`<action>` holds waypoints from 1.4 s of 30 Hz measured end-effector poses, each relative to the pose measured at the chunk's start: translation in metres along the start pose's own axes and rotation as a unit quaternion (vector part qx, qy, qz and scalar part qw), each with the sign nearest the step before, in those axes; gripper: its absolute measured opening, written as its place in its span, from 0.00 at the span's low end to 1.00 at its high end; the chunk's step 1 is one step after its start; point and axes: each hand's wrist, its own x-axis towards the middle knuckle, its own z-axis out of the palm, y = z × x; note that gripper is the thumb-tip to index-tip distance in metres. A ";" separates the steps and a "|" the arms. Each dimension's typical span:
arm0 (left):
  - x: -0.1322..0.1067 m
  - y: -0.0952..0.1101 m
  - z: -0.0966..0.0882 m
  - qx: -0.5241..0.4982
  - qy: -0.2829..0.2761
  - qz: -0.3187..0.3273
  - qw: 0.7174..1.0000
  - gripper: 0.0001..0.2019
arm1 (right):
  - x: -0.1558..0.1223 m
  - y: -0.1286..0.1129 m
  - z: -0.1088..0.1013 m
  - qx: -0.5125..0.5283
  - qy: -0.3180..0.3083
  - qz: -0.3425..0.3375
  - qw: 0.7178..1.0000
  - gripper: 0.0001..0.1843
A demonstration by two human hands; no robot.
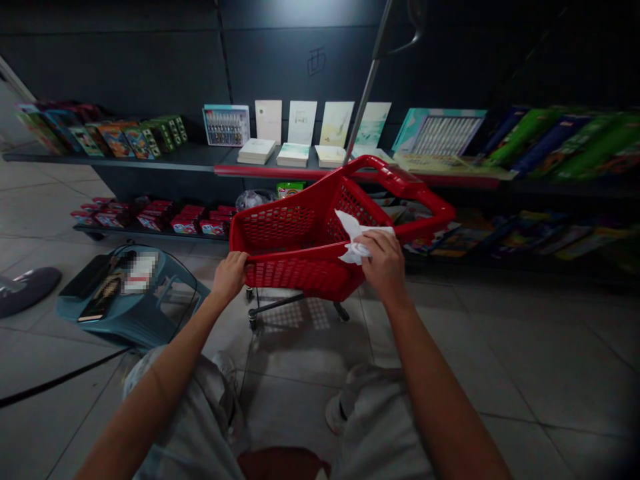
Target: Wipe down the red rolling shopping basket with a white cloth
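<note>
In front of me stands a small red plastic shopping cart with a perforated basket, dark wheels and a looped red handle at the right. My left hand grips the near left corner of its rim, fingers curled over the edge. On the near rim further right, my right hand is closed on a crumpled white wipe, which touches the rim. A thin metal pole rises from behind the cart's handle end. Part of the wipe is hidden under my fingers.
Behind the cart runs a dark shelf with books, pen sets and boxed goods. Red packages sit on its lower level. To the left, a blue-grey plastic stool holds a phone and other items. A dark strap stretches across the floor.
</note>
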 end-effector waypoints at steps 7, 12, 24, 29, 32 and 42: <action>0.013 0.001 0.003 -0.037 -0.012 -0.035 0.999 0.12 | 0.000 0.007 0.004 -0.013 0.085 0.074 0.994 0.12; 0.026 0.002 0.009 -0.080 -0.005 -0.089 0.993 0.17 | 0.004 -0.001 0.013 0.010 0.107 0.112 0.988 0.09; 0.038 0.009 0.016 -0.079 -0.012 -0.094 0.992 0.17 | 0.017 -0.019 0.047 0.092 0.386 0.270 0.877 0.08; 0.042 0.003 0.021 -0.091 -0.002 -0.088 0.992 0.16 | 0.010 -0.045 0.089 0.168 0.400 0.378 0.818 0.14; 0.045 -0.002 0.024 -0.119 0.007 -0.094 0.988 0.17 | 0.002 -0.073 0.124 0.293 0.349 0.467 0.758 0.24; 0.045 0.000 0.040 -0.175 0.079 -0.091 0.977 0.22 | -0.009 -0.143 0.197 0.647 0.021 0.615 0.450 0.12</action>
